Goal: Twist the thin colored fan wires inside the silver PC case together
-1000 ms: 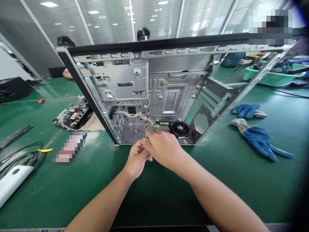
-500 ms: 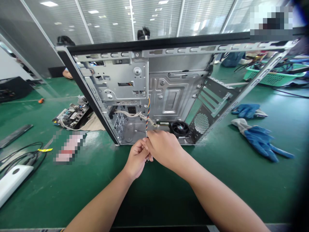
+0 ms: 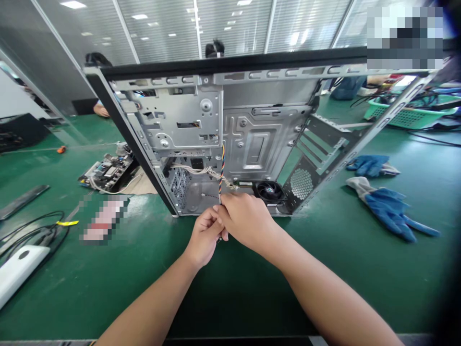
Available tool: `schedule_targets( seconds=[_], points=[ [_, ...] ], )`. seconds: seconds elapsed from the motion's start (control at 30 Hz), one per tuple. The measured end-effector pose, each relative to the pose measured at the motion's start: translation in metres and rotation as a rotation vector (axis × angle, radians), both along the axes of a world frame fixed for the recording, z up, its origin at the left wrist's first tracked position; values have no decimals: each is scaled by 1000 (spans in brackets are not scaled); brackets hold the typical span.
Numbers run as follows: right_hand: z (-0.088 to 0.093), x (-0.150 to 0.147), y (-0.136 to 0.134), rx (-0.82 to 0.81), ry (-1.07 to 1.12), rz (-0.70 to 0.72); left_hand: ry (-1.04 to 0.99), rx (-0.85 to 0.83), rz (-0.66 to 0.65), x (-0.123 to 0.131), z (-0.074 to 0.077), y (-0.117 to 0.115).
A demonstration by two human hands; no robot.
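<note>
An open metal computer case [image 3: 252, 139] stands before me. From its drive bay [image 3: 183, 117] hangs a twisted multicoloured cable [image 3: 222, 170], which runs down into my closed fingers. My right hand [image 3: 247, 214] is wrapped round the cable's lower part, its knuckles toward me. Pressed against it from the left, my left hand [image 3: 204, 238] pinches the same cable lower down; a dark end shows just below the fingers. The cable's tip is mostly hidden. Behind the hands lie a black cooling fan [image 3: 269, 191], a green memory stick [image 3: 245, 184] and a bundle of white wires [image 3: 194, 169].
Blue work gloves [image 3: 387, 206] lie at the right, with a green basket [image 3: 406, 115] of cables behind. To the left are a circuit board [image 3: 108, 170], a white power strip [image 3: 21, 269] and black cables [image 3: 32, 226]. Another person's hand [image 3: 101, 109] rests at the far left.
Almost nothing differs. Both hands keep their hold on the cable, and the view has shifted very slightly.
</note>
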State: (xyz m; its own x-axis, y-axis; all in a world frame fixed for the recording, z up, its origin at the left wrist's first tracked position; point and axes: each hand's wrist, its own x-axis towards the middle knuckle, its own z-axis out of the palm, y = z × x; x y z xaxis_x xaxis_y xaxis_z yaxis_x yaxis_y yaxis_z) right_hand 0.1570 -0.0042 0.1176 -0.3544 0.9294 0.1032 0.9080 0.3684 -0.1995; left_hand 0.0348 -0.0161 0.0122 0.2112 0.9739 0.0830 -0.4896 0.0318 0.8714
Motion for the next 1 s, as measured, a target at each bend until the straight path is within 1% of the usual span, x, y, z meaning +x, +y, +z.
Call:
schedule_targets(
  seconds=[0.2,0.43,0.6,0.83,1.0],
  points=[
    [-1,0,1,7,-15,15,4,-8,-8,0,-1,0],
    [-1,0,0,11,-29,-7,18,-8,36,-2,-5,1],
    [-1,1,0,13,-22,-18,3,-44,79,-1,-3,2],
    [0,0,0,13,-26,-7,14,-42,44,-3,-3,1],
    [0,0,-1,-3,-19,-10,29,7,16,-4,-4,2]
  ],
)
